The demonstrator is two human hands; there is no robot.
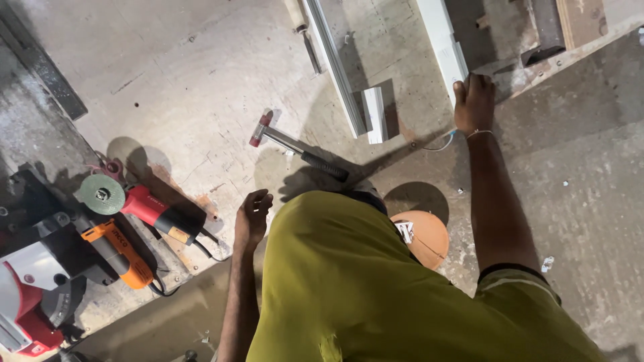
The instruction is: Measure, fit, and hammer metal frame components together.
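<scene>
My right hand (473, 102) rests at the near end of a long white bar (442, 41) on the worn work surface (188, 80), fingers curled against it. My left hand (252, 218) hangs loosely curled and empty above the surface edge, near a red angle grinder. A hammer (295, 145) with a red head and black grip lies between the hands. My olive-green shirt (376, 288) fills the lower middle.
A second pale bar (335, 67) and a short offcut (374, 114) lie beside the white bar. At the left sit a red angle grinder (154, 211) with green disc, an orange power tool (121, 253) and a red saw (27, 302). An orange round stool (424, 236) stands below.
</scene>
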